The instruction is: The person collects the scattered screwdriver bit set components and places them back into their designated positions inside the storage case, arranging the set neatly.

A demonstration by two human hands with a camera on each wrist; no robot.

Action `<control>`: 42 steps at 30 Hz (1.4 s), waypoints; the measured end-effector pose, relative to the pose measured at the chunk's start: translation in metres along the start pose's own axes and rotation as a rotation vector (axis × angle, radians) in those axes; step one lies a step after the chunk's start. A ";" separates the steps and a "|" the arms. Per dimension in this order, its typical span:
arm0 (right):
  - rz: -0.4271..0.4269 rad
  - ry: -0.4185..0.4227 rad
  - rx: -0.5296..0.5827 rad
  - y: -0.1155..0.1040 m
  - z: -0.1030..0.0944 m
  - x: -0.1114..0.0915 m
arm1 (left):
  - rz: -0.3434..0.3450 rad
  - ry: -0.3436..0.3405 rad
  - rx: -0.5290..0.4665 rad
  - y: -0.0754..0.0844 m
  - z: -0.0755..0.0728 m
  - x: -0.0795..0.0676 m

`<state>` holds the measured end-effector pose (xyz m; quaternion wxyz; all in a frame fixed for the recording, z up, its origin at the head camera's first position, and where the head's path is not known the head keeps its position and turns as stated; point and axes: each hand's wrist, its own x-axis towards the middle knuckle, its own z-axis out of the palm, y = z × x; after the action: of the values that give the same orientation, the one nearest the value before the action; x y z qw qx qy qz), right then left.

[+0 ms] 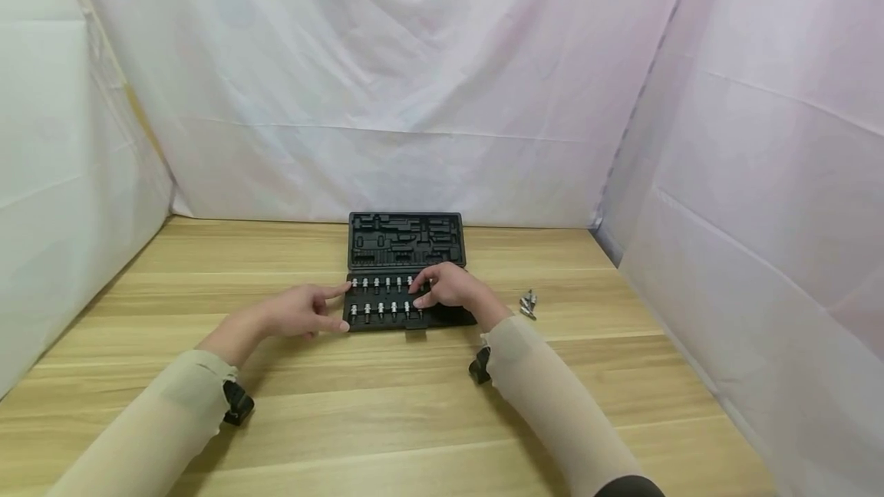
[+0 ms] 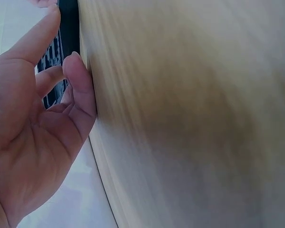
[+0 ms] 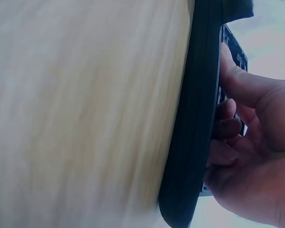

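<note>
An unfolded black plastic case (image 1: pixel 406 213) lies on the table, its lower half holding two rows of silver bit sockets (image 1: pixel 380 308). My left hand (image 1: pixel 293 311) is at the case's left edge. Its index finger reaches the end of the far row, and its thumb lies by the near left corner. Over the right part of the sockets is my right hand (image 1: pixel 452 286), thumb tip beside the near row and index finger by the far row. In the right wrist view its other fingers (image 3: pixel 223 154) curl above the case, with nothing visible in them.
Several loose bit sockets (image 1: pixel 528 305) lie on the wooden table (image 1: pixel 331 420) right of the case. The raised lid (image 1: pixel 407 240) has moulded recesses and stands close to the white cloth (image 1: pixel 387 98) at the back. More cloth hangs on both sides.
</note>
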<state>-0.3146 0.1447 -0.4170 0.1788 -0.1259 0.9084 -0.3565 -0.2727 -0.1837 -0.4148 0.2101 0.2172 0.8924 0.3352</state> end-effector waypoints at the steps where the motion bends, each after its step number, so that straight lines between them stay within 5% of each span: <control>1: 0.004 0.003 0.009 0.000 0.001 0.000 | -0.002 0.001 -0.003 0.000 0.000 0.000; 42: -0.163 -0.001 -0.024 0.015 -0.010 -0.007 | 0.003 -0.012 -0.025 -0.004 -0.002 -0.002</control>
<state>-0.3140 0.1639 -0.4196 0.1482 -0.2016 0.8993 -0.3588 -0.2726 -0.1881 -0.4158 0.2177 0.2180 0.8866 0.3451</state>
